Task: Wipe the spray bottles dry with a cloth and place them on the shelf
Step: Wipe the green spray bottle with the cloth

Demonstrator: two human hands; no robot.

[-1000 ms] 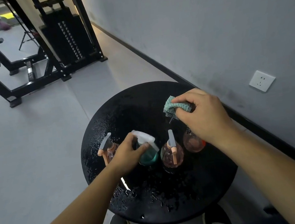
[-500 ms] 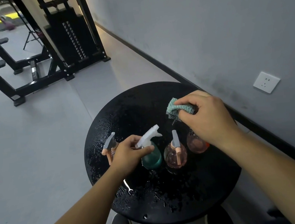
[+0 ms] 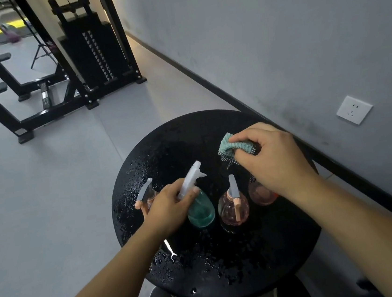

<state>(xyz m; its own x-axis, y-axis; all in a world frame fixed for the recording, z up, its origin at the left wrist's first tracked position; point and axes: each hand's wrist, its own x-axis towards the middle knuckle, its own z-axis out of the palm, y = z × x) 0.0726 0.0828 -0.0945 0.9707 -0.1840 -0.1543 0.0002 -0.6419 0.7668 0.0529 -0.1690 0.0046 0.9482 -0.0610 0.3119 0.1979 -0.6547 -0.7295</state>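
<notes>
Four bottles stand on the wet table, the left hand curled round the green bottle at its neck and the right hand pinching the cloth; water could let that bottle slip, toppling neighbours.

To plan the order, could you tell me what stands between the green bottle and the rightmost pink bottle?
In the head view, one pink bottle stands between the green bottle and the rightmost pink bottle.
</notes>
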